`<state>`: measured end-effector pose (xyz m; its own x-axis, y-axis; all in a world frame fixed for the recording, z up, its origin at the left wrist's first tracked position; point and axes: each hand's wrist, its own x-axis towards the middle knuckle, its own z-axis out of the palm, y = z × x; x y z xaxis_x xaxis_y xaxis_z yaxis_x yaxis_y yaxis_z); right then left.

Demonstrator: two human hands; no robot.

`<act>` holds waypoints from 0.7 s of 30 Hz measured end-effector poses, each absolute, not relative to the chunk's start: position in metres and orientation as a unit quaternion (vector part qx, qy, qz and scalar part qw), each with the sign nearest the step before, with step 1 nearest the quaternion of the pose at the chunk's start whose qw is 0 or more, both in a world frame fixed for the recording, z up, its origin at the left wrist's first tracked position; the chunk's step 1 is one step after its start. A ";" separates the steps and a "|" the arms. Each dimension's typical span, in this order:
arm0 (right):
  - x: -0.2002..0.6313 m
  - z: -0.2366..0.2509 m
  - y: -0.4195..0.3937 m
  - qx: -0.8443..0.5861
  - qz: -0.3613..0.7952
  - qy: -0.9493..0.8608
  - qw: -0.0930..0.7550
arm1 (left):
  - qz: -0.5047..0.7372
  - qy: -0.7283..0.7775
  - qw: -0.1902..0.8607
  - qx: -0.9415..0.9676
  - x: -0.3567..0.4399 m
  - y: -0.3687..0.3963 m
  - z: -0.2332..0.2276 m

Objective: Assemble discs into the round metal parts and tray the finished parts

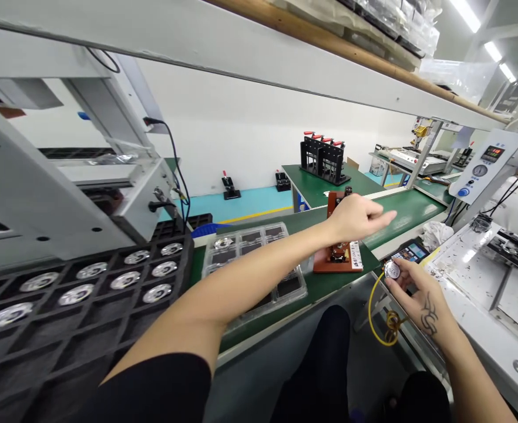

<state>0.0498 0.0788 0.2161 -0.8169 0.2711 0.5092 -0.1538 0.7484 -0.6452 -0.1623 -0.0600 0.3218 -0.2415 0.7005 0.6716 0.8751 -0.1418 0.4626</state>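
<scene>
A person sits at a green workbench (400,217), seen from their own head, with both bare arms stretched forward. The left hand (356,218) reaches across to the far middle of the bench, above a small red-brown clamp stand (337,254). Its fingers are loosely extended and point right; it appears to hold nothing, though whether it touches the stand is hard to tell from this angle. The right hand (417,291), with a dark tattoo on its back, sits nearer and to the right, at the bench edge. Its fingertips pinch a small round silver disc (392,269), held just beside a small device with a coloured screen (411,251). A yellow cable (376,320) loops down below this hand.

To the left of the clamp stand lies a clear plastic tray (259,258) with dark compartments. Further left and nearer is a black foam tray (83,299) holding rows of similar silver discs, one to each pocket. A white control box (483,167) with a gauge and red digits stands at the far right.
</scene>
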 end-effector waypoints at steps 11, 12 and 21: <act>-0.010 0.167 0.097 -0.021 0.382 -0.892 0.240 | -0.631 -0.649 0.162 -0.393 -0.267 -0.083 0.331; -0.009 0.163 0.100 -0.020 0.387 -0.893 0.230 | -0.603 -0.698 0.159 -0.353 -0.270 -0.096 0.312; -0.071 0.141 0.109 -0.012 0.419 -0.885 0.202 | -0.384 -0.817 -0.166 -0.397 -0.224 -0.111 0.178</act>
<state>-0.0705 0.1090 0.1411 -0.9184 0.1895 0.3474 -0.1486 0.6486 -0.7465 -0.2241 -0.1112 0.1783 -0.6302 0.7757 0.0333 0.5209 0.3905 0.7591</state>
